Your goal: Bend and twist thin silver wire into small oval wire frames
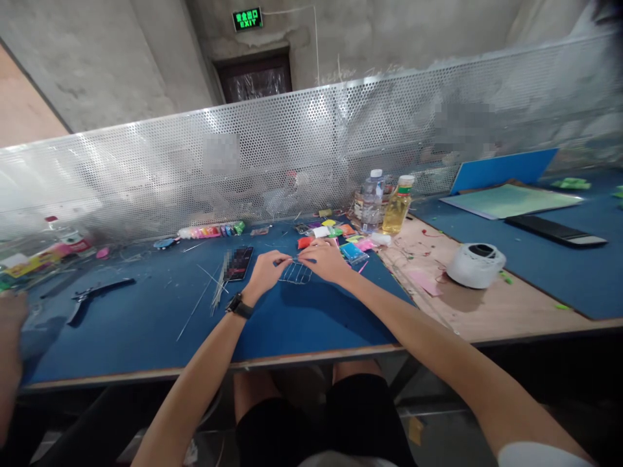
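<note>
At the far left edge, another person's hand (10, 324) is near a black tool (97, 292) on the blue worktop (146, 324). Thin wires (219, 285) lie beside a phone (240, 263). The left hand (265, 272) and the right hand (326, 259) are both closed, pinching a small wire frame (296, 272) that rests on the worktop between them. Behind the hands lie colourful clay packs (341, 237), then two bottles (384, 204). At right lies a white tape roll (476, 264).

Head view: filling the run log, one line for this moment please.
left hand: holds wire frame | right hand: holds wire frame | under: blue mat | nearby: phone
</note>
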`<state>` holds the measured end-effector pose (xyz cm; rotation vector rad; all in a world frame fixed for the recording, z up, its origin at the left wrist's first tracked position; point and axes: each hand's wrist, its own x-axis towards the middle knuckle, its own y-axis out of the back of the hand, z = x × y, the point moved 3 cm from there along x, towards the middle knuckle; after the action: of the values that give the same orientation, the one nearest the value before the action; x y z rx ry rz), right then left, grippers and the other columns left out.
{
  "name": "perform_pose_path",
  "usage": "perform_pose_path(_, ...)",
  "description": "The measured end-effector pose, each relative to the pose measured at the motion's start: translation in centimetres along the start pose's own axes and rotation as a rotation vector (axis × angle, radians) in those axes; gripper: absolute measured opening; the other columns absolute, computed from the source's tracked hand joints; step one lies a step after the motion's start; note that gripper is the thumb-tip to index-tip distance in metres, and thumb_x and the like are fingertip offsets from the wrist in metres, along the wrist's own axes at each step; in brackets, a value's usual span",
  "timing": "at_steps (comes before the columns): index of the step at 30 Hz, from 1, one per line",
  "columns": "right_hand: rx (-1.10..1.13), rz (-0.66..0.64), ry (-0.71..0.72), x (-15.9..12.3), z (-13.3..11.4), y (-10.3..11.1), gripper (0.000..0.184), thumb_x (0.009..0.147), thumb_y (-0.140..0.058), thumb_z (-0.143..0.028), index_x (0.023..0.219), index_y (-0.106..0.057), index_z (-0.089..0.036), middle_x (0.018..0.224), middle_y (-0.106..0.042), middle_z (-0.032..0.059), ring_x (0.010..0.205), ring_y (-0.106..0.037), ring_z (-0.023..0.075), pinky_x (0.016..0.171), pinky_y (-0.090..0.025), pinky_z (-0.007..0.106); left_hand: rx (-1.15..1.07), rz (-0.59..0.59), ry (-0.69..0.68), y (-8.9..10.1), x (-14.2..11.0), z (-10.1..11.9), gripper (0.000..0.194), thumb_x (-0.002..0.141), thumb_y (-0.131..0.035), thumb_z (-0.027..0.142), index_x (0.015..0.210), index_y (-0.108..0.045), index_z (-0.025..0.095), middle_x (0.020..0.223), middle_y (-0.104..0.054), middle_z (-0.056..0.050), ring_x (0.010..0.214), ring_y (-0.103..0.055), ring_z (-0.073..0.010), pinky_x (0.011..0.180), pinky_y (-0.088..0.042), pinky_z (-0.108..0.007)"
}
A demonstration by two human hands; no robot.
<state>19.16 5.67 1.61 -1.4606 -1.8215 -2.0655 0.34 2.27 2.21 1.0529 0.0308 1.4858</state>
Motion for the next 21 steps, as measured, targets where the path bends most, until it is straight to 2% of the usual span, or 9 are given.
perform_pose_path(12,0.0,-0.002,-0.001,-0.04,0.09,0.06,0.02,0.095,-0.054,-0.036,0.095,-0.074,-0.031,0.107,-0.073,-0.0005,0.105,-0.057,0.0233,0.092,-0.03,0.044,0.017,0.006,0.02,-0.23,-0.17,0.23,0.026,0.082,-0.066,0.041,0.095,-0.075,0.021,0.09,-0.073,-0.006,0.069,-0.06,-0.0165,0.067,-0.046,-0.028)
perform_pose_path(16,0.001,-0.005,0.002,-0.03,0.08,0.04,0.021,0.095,-0.054,-0.038,0.095,-0.074,-0.03,0.107,-0.073,-0.0006,0.105,-0.056,0.0231,0.093,-0.031,0.044,0.017,0.027,0.012,-0.23,-0.08,0.17,0.024,0.085,-0.062,0.039,0.094,-0.075,0.02,0.091,-0.074,-0.007,0.071,-0.061,-0.0164,0.072,-0.048,-0.029)
perform_pose_path(21,-0.005,-0.008,-0.005,0.03,0.06,0.05,0.02,0.094,-0.056,-0.037,0.094,-0.074,-0.03,0.106,-0.073,0.0007,0.105,-0.057,0.0237,0.092,-0.033,0.043,0.017,0.017,0.014,-0.32,-0.08,0.02,0.023,0.085,-0.061,0.037,0.089,-0.074,0.019,0.087,-0.073,-0.006,0.068,-0.061,-0.0158,0.069,-0.047,-0.028)
